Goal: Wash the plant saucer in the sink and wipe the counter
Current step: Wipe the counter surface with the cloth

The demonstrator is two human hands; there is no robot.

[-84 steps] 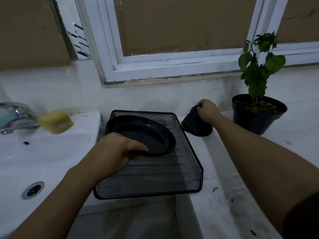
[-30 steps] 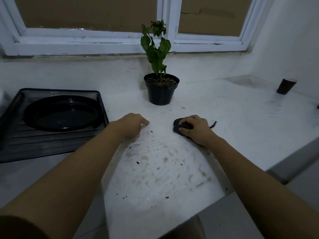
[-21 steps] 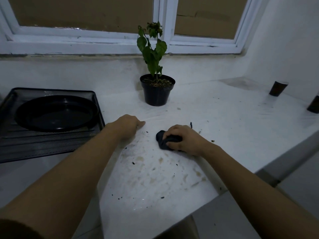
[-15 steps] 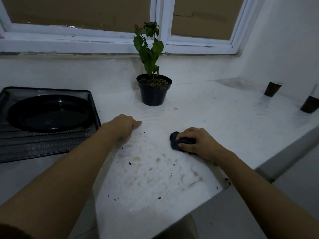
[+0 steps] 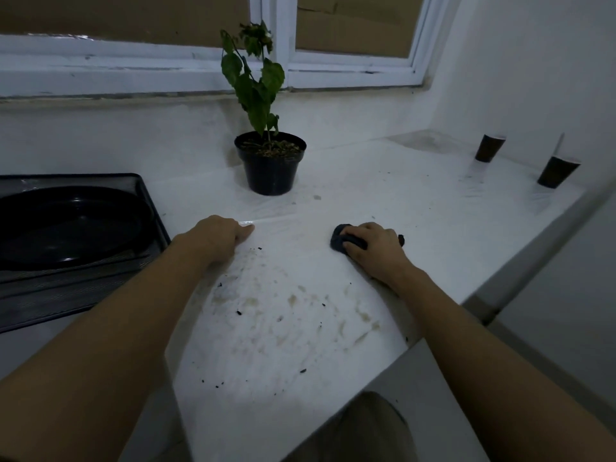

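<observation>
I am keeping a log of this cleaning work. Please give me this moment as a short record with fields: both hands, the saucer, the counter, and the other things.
left hand: rests on the counter, holds nothing
right hand: grips a dark cloth pressed onto the counter
saucer: black, lying in the mesh tray at the left
counter state: brown stains and dark crumbs between the arms
plant pot: upright at the back, below the window
cups: a dark cup and a second cup, far right

dim, bluish cast | wide-angle edge bending | soft overall | faint countertop (image 5: 350,195) sheen
</observation>
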